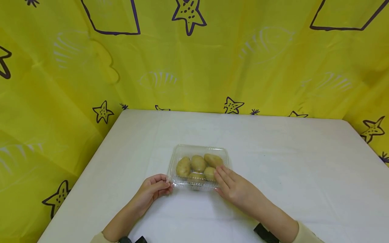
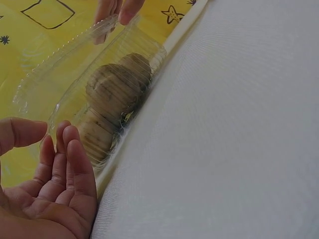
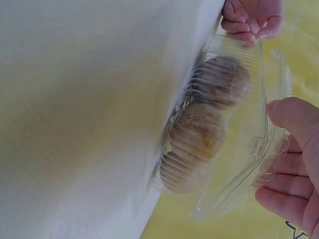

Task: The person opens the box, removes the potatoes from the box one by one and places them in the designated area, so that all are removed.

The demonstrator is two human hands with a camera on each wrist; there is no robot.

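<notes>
A clear plastic clamshell container (image 1: 186, 150) with several potatoes (image 1: 198, 163) inside sits on the white table. At its front left corner, my left hand (image 1: 155, 189) pinches the rim between thumb and fingertips. My right hand (image 1: 237, 189) holds the front right corner, its fingers lying over the lid and its thumb at the rim. In the right wrist view the lid (image 3: 244, 184) stands slightly apart from the ribbed base (image 3: 234, 50) along the front. Potatoes (image 2: 112, 89) show through the front wall in the left wrist view.
The white table (image 1: 288, 175) stretches out on both sides of the container. Behind it and to both sides hangs a yellow cloth (image 1: 212, 60) printed with starfish and fish. Dark straps (image 1: 265, 233) circle the wrists.
</notes>
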